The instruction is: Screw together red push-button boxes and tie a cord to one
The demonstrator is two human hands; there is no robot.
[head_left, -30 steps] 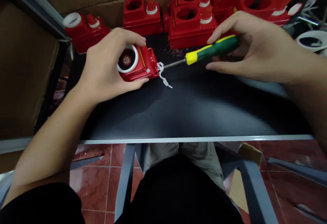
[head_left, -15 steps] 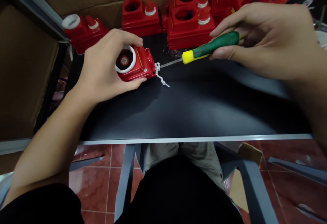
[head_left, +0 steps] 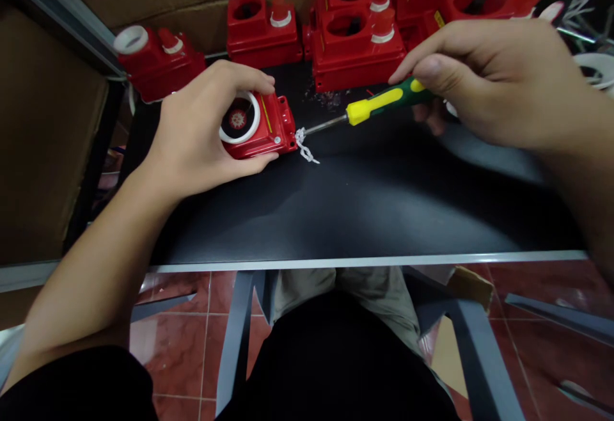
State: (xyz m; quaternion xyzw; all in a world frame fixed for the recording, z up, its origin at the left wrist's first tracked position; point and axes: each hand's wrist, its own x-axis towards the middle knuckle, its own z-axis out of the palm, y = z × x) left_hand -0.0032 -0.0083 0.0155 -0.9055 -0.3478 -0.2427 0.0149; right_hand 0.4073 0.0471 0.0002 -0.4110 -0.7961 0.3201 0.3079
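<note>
My left hand (head_left: 196, 127) is wrapped around a red housing (head_left: 268, 123) with a white ring around its dark round opening, resting on the black tabletop (head_left: 355, 210). A short white knotted cord (head_left: 305, 146) hangs at the housing's right end. In my right hand (head_left: 489, 82) is a screwdriver (head_left: 384, 102) with a green and yellow handle, held between thumb and fingers. Its metal shaft points left, and the tip meets the cord at the housing's end; the exact contact point is hidden by the cord.
Several red housings stand along the cardboard at the back, among them one with a white ring (head_left: 158, 63) at left and one with an open hole (head_left: 261, 31). Dark crumbs (head_left: 329, 99) lie behind the screwdriver. White and metal parts (head_left: 582, 31) sit at far right.
The screwdriver's handle has turned, showing more yellow, and my right thumb has moved up over it. The housing has shifted slightly right and down with my left hand.
</note>
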